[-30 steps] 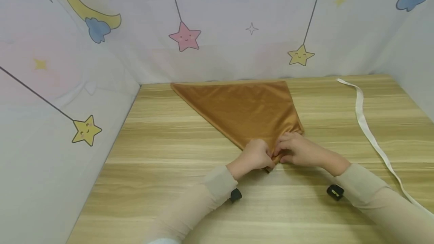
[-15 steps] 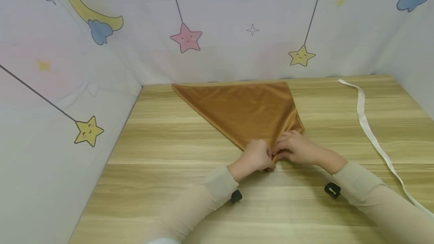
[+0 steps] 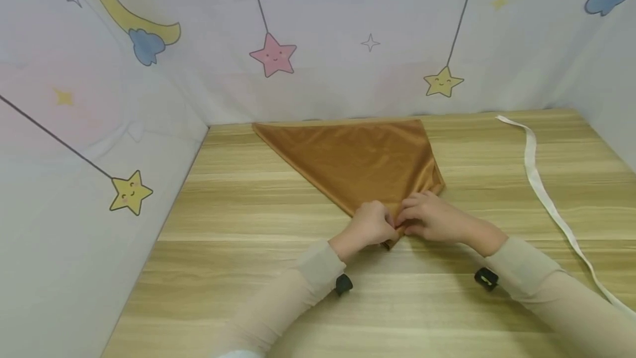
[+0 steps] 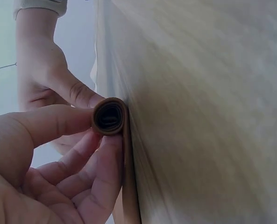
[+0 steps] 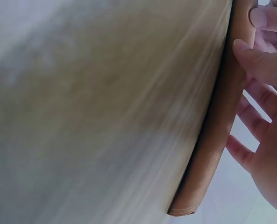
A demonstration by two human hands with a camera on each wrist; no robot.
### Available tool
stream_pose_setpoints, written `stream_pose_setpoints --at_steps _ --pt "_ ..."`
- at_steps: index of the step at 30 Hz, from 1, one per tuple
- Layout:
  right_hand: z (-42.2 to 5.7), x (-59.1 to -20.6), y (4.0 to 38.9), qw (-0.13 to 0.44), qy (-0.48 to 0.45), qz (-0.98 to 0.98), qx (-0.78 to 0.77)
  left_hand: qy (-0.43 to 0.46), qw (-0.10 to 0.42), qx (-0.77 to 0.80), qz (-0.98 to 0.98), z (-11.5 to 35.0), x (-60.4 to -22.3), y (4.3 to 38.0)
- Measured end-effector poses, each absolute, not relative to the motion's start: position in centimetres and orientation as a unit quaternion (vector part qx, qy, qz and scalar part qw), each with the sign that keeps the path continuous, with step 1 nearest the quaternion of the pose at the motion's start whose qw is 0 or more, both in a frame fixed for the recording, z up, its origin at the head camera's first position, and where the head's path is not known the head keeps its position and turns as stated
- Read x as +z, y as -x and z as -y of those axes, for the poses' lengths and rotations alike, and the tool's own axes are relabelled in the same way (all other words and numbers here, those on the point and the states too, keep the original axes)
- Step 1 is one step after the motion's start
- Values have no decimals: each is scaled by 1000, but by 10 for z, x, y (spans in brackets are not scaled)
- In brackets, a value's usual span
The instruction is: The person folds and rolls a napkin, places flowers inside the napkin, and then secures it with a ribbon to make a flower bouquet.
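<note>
A brown, satiny cloth (image 3: 348, 164) lies on the table, one long side slanting down to the near corner. Its near right edge is rolled into a narrow tube; the left wrist view looks into the spiral end of the roll (image 4: 121, 108). My left hand (image 3: 371, 224) pinches that end between thumb and fingers, and a short tip of cloth pokes out below it. Beside it, my right hand (image 3: 434, 218) pinches the roll farther along. In the right wrist view the rolled edge (image 5: 213, 144) runs on past the right fingers, thumb and fingertips touching it.
A white ribbon (image 3: 541, 192) trails down the right side of the wood-grain table (image 3: 238, 280). Cloth walls printed with stars (image 3: 273, 55) and a moon stand behind and on the left. Black wrist devices (image 3: 487, 279) hang below both sleeves.
Both hands have shifted slightly left along the cloth, keeping their pinch. The tip of cloth below the left hand, mostly covered half a second ago, shows again.
</note>
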State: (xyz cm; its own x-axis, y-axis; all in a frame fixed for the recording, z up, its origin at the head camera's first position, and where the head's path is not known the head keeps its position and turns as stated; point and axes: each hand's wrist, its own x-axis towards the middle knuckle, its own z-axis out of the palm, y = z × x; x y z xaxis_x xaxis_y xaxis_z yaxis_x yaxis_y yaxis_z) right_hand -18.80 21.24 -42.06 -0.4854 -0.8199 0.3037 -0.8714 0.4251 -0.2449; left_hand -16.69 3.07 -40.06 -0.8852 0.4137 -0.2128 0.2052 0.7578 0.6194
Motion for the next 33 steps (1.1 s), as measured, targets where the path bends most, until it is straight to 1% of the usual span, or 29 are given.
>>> stream_pose_setpoints --at_steps 5,8,10,15,18,26,33 --pt "-210 -422 190 82 -511 834 193 -164 162 293 -928 -30 -399 167" --pt "-209 -421 192 78 -511 833 198 -171 152 278 -933 -32 -399 167" --pt "-209 -420 192 71 -505 837 197 -176 144 266 -937 -32 -399 167" --pt "-207 -416 192 34 -475 857 194 -167 144 279 -935 -30 -400 169" --pt "-206 -415 192 28 -470 862 188 -163 147 298 -929 -28 -402 171" --pt "-205 -415 194 58 -495 851 168 -148 163 314 -923 -24 -404 175" --pt "-203 -415 197 72 -511 842 154 -162 159 253 -941 -27 -399 170"
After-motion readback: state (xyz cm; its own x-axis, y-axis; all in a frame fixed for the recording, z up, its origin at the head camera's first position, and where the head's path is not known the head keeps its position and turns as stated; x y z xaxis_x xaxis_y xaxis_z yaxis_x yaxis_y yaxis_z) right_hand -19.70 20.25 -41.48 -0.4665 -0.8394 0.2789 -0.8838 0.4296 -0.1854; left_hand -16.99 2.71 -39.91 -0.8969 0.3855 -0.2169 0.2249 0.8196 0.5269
